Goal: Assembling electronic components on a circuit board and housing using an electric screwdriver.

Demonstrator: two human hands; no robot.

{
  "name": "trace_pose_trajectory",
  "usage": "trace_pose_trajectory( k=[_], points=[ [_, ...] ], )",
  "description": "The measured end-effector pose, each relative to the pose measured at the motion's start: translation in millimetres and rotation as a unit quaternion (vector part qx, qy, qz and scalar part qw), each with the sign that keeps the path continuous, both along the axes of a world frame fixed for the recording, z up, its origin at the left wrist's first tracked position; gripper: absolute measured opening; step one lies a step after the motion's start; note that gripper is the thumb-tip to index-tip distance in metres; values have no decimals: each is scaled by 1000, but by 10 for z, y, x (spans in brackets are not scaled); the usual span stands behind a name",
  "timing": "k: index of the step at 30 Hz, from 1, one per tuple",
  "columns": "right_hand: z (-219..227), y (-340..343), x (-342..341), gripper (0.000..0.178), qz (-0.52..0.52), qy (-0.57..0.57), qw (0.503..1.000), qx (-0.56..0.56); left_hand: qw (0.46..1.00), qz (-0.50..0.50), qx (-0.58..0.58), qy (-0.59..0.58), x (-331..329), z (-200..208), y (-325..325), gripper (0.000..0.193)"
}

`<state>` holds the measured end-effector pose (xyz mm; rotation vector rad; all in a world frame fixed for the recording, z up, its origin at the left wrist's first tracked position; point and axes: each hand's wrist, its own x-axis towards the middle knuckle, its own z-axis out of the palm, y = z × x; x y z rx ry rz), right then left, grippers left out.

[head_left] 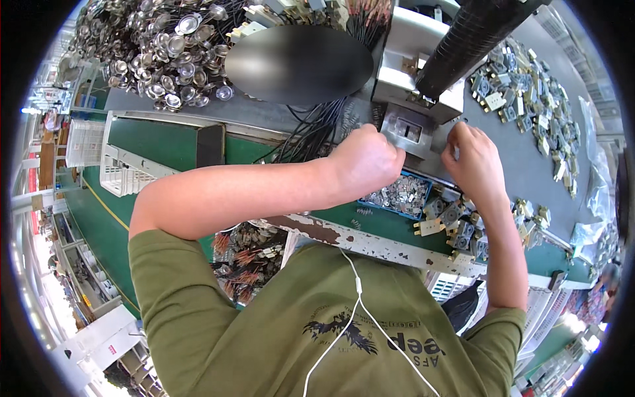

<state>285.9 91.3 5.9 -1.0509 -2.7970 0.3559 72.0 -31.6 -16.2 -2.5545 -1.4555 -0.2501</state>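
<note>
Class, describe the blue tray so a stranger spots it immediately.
Find the thick black column at upper right. Just below its foot sits a metal fixture; the tray lies below that. Blue-rimmed, holding small silvery pieces, it differs from the bulkier loose parts at its right.

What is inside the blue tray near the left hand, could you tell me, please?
The blue tray holds many small, mostly silvery pieces. They hide its bottom, and the left hand covers its far left part, so what lies there cannot be seen.
</note>
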Motion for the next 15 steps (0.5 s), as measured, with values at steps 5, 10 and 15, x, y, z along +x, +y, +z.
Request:
trace_pose_trajectory(
  k=[5,10,15],
  points=[
    [47,-251,151,10,-81,335,879,-330,1000,-10,-8,-23,-14,209,-22,12],
    [-40,-774,-19,20,-218,471,462,-719,977,-112,57,-174,209,478,-55,11],
    [-126,-839,-48,21,-236,575,312,-719,982,-87,21,-169,-17,698,86,19]
  ],
)
